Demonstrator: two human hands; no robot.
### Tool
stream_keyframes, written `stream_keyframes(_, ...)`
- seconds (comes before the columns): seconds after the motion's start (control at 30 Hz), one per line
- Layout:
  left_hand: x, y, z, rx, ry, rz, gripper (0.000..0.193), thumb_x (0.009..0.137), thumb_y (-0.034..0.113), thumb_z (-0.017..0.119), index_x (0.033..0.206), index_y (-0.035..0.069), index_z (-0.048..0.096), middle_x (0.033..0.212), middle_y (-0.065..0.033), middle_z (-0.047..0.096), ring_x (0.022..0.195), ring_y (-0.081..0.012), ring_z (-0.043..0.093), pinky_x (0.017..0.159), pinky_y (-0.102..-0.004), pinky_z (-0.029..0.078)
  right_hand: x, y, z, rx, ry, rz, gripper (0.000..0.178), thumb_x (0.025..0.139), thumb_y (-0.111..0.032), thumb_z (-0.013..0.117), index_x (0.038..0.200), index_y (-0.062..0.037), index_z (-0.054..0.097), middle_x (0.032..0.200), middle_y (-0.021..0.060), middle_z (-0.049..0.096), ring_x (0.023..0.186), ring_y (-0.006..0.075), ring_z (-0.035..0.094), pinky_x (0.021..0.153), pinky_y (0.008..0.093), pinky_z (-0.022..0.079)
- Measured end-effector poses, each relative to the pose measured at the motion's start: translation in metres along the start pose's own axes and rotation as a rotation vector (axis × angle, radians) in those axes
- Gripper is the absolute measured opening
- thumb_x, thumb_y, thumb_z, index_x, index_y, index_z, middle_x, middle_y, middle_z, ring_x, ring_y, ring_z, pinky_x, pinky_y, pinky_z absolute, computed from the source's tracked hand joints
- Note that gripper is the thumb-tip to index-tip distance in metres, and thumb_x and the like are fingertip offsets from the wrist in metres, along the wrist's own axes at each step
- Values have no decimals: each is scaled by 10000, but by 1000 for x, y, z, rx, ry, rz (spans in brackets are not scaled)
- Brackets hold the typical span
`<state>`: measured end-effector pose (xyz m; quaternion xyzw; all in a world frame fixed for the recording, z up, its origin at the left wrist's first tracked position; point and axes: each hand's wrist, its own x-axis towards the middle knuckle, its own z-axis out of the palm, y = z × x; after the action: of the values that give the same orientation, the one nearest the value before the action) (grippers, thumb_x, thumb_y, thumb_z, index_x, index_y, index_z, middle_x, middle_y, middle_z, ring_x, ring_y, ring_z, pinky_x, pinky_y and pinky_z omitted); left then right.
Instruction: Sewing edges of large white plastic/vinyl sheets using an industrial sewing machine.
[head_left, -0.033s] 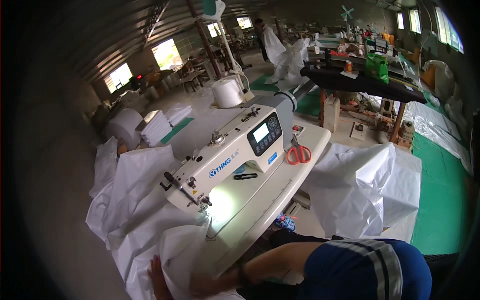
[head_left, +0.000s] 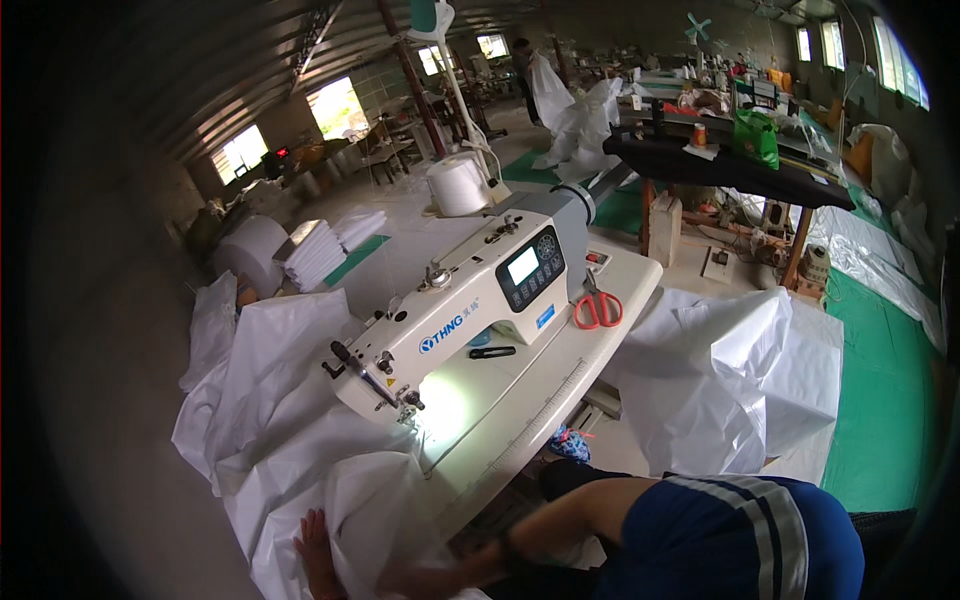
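White sheet (head_left: 275,435) bunched over worktop (head_left: 515,415) left end; left hand (head_left: 314,543) spread against it, right hand (head_left: 412,578) blurred, grip unclear. Hanging folds' weight could drag it askew.

red-handled scissors (head_left: 598,312) near right corner of bench (head_left: 545,378), black tool (head_left: 491,353) inside ruler-marked edge, white spool (head_left: 459,186) beyond far edge

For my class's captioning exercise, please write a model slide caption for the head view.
Left fingers on white sheeting beside a lit sewing machine, red-handled scissors on its table.
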<state>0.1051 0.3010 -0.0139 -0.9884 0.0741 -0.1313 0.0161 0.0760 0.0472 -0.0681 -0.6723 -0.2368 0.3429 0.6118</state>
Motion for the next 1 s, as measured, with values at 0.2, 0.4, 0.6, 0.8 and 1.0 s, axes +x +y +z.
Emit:
stream_keyframes(0.2, -17, 18, -14, 120, 16, -61, 369, 816, 204, 533, 1169, 98, 536, 1241, -136, 518, 1128, -319, 498, 876, -585, 367, -123, 35, 40, 756, -378, 503, 750, 833, -553, 482, 1390, -221, 105, 1390, 160, 248, 896, 336, 600, 681, 540, 499)
stream_keyframes(0.4, -77, 77, -92, -222, 202, -322, 271, 788, 144, 574, 1003, -14, 624, 998, -228, 616, 918, -373, 594, 822, -398, 466, -117, 76, 54, 456, -340, -334, 496, 905, -395, 454, 1322, -170, 306, 1340, 35, 407, 967, 232, 558, 647, 305, 476)
stream_keyframes(0.6, -132, 127, -92, -383, 107, -392, 353, 854, 235, 556, 1114, -2, 575, 1071, -231, 585, 1007, -365, 554, 885, -377, 430, -61, 36, 82, 434, -44, 123, 275, 889, -203, 444, 1054, -32, 583, 962, 129, 619, 688, 203, 616, 507, 289, 490)
stream_keyframes(0.8, -129, 105, -66, -206, 43, -415, 447, 862, 372, 518, 1235, 125, 507, 1299, -155, 450, 1200, -331, 421, 970, -474, 341, -81, 60, 57, -380, -176, -165, 176, 844, -204, 538, 859, -56, 633, 779, 85, 640, 694, 182, 624, 551, 308, 493)
stream_keyframes(1.0, -107, 70, -36, -43, -136, -540, 519, 870, 501, 429, 1331, 265, 397, 1429, -35, 309, 1329, -286, 241, 1016, -596, 170, -215, 69, -43, 416, -275, 421, 269, 836, -268, 578, 984, -49, 624, 911, 111, 653, 830, 205, 646, 686, 330, 526)
